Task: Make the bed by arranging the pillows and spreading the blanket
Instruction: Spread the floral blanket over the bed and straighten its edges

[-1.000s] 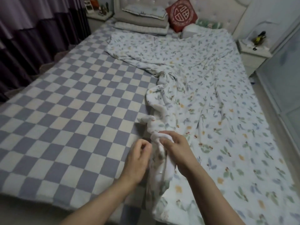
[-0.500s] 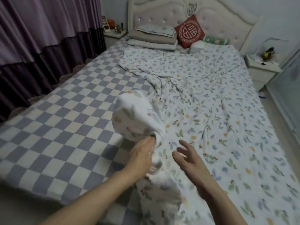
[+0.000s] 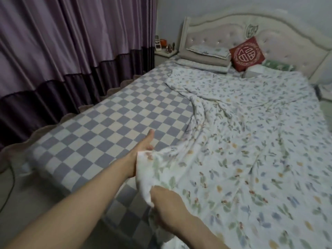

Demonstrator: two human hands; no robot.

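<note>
A white floral blanket (image 3: 251, 141) covers the right half of the bed, bunched into a ridge down the middle. My left hand (image 3: 145, 146) reaches forward over the checkered sheet (image 3: 107, 126) and holds the blanket's near edge, thumb up. My right hand (image 3: 167, 203) grips the same edge lower down, at the foot of the bed. A stack of flat pillows (image 3: 204, 58) lies at the headboard's left, a red cushion (image 3: 247, 53) leans beside it, and a green pillow (image 3: 277, 65) lies to the right, partly hidden.
Purple curtains (image 3: 62, 51) hang along the bed's left side. A nightstand (image 3: 165, 53) with small items stands in the far left corner. The padded headboard (image 3: 233, 33) closes the far end. Floor shows at the lower left, with a cable.
My left hand lifted the bunched blanket edge and carried it left and forward over the checkered sheet. My right hand let go, then took hold of the edge lower down. The view rose.
</note>
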